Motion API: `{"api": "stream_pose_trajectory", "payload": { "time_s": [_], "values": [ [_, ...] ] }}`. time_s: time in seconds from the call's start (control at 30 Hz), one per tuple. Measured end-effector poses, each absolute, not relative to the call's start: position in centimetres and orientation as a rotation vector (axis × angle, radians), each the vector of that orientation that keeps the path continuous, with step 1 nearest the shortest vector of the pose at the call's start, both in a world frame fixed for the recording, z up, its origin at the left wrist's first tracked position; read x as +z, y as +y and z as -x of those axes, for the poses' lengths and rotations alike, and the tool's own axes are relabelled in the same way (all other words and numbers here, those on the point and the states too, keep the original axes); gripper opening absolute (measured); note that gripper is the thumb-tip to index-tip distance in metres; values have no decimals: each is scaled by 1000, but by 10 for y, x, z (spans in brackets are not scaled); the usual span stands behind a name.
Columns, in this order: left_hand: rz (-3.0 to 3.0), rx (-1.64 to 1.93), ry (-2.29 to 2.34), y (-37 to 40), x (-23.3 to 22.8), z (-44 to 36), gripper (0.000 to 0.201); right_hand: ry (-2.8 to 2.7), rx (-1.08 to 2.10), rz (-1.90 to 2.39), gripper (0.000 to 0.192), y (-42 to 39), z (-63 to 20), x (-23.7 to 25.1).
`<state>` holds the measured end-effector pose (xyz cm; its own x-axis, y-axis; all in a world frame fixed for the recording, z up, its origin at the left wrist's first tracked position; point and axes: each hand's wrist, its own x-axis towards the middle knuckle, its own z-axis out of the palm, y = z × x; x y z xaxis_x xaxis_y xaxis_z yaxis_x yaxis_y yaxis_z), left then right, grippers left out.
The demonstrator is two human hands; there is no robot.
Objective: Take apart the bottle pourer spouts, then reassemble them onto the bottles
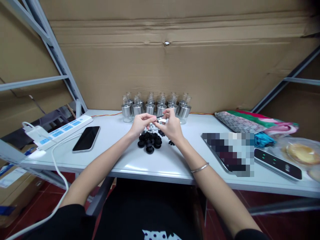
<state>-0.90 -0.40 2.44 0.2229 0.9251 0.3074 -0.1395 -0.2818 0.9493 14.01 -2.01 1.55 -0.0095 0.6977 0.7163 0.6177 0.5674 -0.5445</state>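
Observation:
My left hand and my right hand meet above the middle of the white table. Together they pinch a small part with a black piece and a silvery end; its exact shape is too small to tell. Just below the hands lies a cluster of several black round caps. Behind the hands, against the cardboard wall, stand two rows of several small glass bottles with silver bodies. A thin bracelet sits on my right wrist.
A black phone lies to the left, beside a white power strip with a cable. To the right are a blurred tablet-like item, a dark device with green lights, folded colourful cloth and bagged bread.

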Motion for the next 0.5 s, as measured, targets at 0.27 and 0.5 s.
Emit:
{"api": "stream_pose_trajectory", "payload": {
  "time_s": [0.27, 0.5],
  "values": [
    [-1472, 1213, 757, -6, 23, 7, 35, -1674, 90, 1043, 46, -21, -139, 16],
    [-1465, 1230, 800, -6, 24, 8, 32, -1691, 68, 1081, 47, -24, -138, 17]
  ]
}}
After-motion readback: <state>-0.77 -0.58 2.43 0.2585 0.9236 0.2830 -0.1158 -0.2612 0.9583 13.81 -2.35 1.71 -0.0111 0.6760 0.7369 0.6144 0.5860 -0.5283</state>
